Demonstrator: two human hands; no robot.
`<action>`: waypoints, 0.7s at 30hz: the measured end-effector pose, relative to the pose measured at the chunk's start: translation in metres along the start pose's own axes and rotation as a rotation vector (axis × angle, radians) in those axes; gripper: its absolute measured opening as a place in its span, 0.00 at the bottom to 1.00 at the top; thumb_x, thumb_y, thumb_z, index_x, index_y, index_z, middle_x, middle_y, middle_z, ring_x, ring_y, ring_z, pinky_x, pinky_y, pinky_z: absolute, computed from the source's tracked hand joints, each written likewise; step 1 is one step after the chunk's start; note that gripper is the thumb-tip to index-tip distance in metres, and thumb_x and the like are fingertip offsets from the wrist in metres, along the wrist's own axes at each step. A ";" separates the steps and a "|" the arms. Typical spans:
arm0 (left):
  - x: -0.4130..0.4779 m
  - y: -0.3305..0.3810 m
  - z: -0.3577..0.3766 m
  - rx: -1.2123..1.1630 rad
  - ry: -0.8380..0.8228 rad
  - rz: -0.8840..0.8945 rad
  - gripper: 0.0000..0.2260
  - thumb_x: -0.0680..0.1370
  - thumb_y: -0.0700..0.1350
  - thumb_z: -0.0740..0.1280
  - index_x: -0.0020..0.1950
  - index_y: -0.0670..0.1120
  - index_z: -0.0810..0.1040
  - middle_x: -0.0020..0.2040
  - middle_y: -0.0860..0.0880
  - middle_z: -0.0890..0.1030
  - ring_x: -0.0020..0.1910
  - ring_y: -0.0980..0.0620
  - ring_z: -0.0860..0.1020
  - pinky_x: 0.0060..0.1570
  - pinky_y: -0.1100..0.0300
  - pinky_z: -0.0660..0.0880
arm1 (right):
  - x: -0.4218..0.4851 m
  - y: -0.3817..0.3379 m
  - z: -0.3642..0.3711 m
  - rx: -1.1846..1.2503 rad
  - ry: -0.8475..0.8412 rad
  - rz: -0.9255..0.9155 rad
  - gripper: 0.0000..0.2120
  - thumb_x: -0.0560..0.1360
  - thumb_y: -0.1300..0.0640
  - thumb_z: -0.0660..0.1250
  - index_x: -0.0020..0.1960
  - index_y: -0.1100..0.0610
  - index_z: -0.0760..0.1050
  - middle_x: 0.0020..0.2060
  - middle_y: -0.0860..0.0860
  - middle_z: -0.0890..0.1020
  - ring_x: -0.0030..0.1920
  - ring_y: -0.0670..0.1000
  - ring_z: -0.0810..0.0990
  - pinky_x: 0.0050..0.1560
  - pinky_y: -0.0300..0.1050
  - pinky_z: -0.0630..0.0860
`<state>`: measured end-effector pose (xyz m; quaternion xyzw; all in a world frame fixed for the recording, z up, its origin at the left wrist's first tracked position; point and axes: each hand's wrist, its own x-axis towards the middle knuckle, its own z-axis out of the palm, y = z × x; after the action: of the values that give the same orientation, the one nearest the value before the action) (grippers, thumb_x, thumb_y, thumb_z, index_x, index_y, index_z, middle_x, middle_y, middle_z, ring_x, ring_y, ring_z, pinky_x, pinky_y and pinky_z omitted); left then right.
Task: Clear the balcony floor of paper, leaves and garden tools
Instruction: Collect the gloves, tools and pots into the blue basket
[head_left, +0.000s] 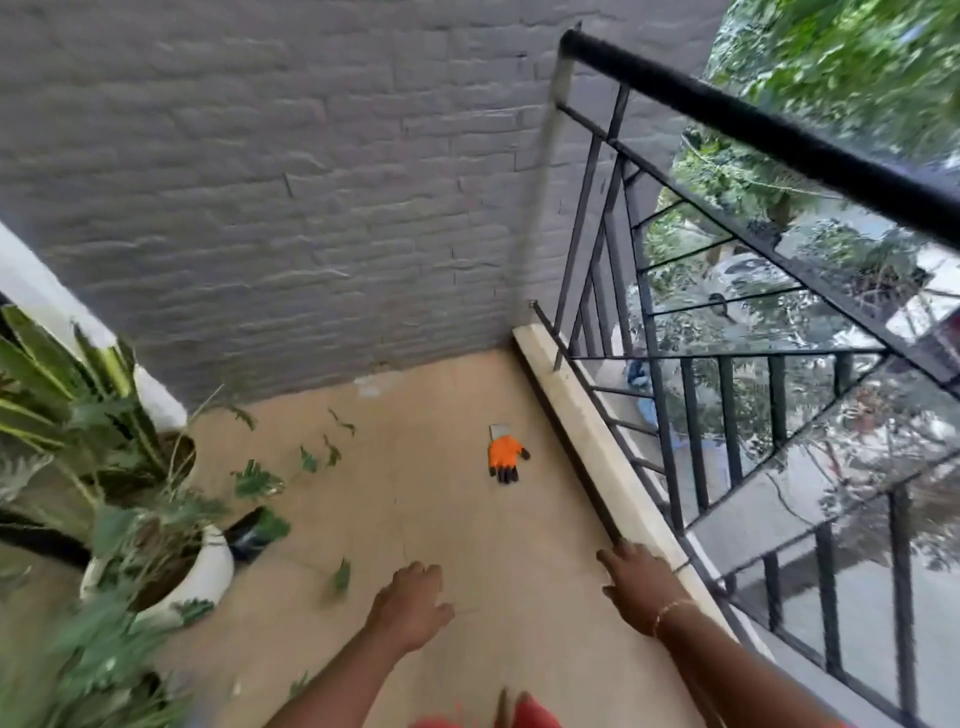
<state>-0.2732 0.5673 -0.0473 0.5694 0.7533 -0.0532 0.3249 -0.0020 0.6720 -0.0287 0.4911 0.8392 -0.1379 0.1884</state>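
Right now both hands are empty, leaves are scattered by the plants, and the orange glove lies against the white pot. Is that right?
No: the head view shows the orange glove near the ledge under the railing, well apart from the white pot. The left hand and right hand are empty, with leaves by the plants.

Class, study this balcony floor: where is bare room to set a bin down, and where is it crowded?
The widest bare floor lies between the orange glove and the left hand and right hand, bordered by the kerb. A narrower strip runs between the scattered leaves and the glove. The left side, around the white pot, is crowded.
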 end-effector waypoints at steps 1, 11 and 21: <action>0.014 0.000 -0.010 -0.021 0.011 -0.009 0.18 0.77 0.56 0.61 0.61 0.46 0.70 0.61 0.47 0.72 0.61 0.47 0.70 0.57 0.58 0.69 | 0.016 0.004 -0.013 -0.008 -0.008 0.010 0.21 0.78 0.51 0.59 0.69 0.53 0.63 0.65 0.54 0.67 0.65 0.56 0.66 0.63 0.46 0.67; 0.173 -0.005 -0.111 -0.123 -0.038 -0.024 0.13 0.76 0.56 0.64 0.37 0.55 0.62 0.47 0.50 0.69 0.58 0.47 0.74 0.51 0.60 0.69 | 0.177 0.016 -0.086 0.035 -0.028 0.075 0.18 0.78 0.51 0.58 0.67 0.53 0.65 0.62 0.54 0.69 0.63 0.56 0.69 0.58 0.47 0.70; 0.378 -0.020 -0.254 -0.202 -0.074 0.009 0.10 0.76 0.52 0.65 0.44 0.50 0.65 0.55 0.45 0.76 0.56 0.46 0.75 0.49 0.59 0.69 | 0.356 0.021 -0.161 0.256 -0.145 0.274 0.20 0.79 0.52 0.57 0.70 0.52 0.63 0.64 0.54 0.70 0.64 0.55 0.69 0.62 0.45 0.68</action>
<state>-0.4527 0.9855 -0.0618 0.5348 0.7396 0.0035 0.4087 -0.1718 1.0236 -0.0469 0.6096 0.7243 -0.2513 0.2014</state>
